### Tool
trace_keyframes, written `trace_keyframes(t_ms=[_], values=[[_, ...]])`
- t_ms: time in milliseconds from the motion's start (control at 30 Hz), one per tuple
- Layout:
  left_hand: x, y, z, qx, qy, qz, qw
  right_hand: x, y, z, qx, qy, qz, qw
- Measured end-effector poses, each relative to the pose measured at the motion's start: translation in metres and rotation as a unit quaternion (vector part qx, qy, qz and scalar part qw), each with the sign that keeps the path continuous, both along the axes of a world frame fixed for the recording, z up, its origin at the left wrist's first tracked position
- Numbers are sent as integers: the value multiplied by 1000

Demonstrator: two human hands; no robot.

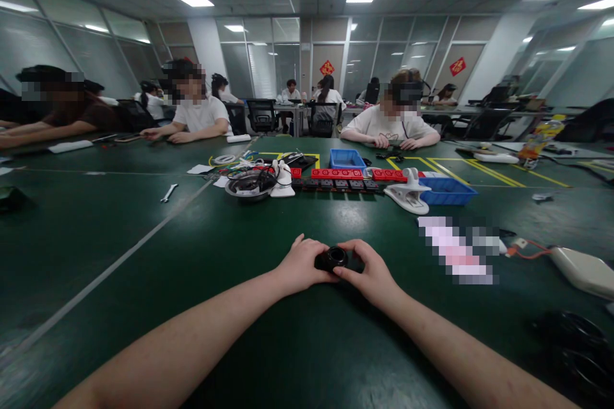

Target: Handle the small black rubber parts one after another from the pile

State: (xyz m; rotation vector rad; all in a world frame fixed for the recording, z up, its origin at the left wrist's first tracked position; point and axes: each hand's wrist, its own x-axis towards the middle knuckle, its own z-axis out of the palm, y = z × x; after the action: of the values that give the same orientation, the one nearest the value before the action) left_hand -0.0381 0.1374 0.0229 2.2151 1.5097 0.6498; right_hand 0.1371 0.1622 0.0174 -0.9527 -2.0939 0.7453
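Observation:
A small black round part with a ring-shaped opening on top [337, 257] rests at the middle of the green table [230, 243]. My left hand [303, 263] grips it from the left, fingers curled around its far side and thumb at the near side. From the right, my right hand [370, 270] holds the same part between thumb and index finger. Its lower portion is hidden by my fingers, and its exact kind cannot be made out.
Ahead lie a metal bowl with cables [252, 186], red power strips [337, 174], a white clip stand [410, 192] and a blue tray [448, 192]. A wrench [169, 193] lies left. A power bank [582, 270] and black rings [582, 358] are right. People sit opposite.

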Motion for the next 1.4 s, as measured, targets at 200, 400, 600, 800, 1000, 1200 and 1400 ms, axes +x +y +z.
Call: trace_keyframes(t_ms=[200,400,600,800,1000,1200,1400], values=[[-9,4,7,-26,2,-76,997,6,4,12,-33,-16,106,994],[-12,3,11,-76,2,-147,986,14,4,34,-79,-62,242,965],[-13,3,12,-95,1,-156,983,16,2,33,-106,-41,255,960],[-5,0,6,-66,-16,-90,994,16,6,17,-194,25,200,960],[7,-7,1,-7,-4,14,1000,7,9,-3,-146,131,18,980],[5,-8,4,4,-2,8,1000,3,4,-7,-132,124,33,983],[1,-3,4,15,6,-13,1000,4,1,-6,-97,75,14,992]])
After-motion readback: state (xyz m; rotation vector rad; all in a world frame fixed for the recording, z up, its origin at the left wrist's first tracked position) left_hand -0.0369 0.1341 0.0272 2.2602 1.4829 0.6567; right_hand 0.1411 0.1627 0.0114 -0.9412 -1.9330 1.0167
